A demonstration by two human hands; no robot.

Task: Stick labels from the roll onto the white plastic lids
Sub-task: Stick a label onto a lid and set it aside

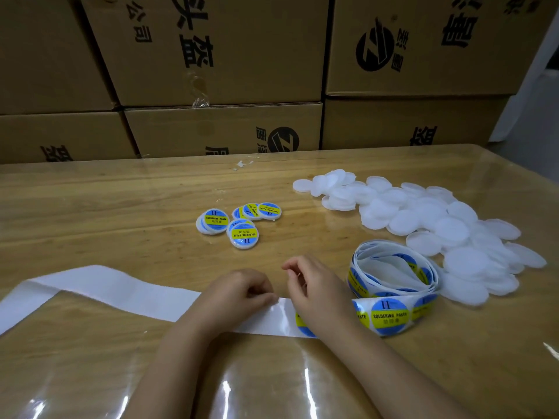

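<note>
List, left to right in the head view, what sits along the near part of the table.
bare backing strip → left hand → right hand → label roll → plain white lid pile. Labelled lids omitted: level with the left hand.

A wooden bench [106, 213] lies under a glossy clear plastic sheet [242, 388]. Brown cardboard boxes [223, 128] with black print stand stacked along its far edge. A pale wall [532, 101] shows beyond its far right corner.

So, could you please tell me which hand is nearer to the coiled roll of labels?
Right. The right hand sits just left of the label roll, almost touching it; the left hand holds the backing strip farther left, beyond the right hand.
</note>
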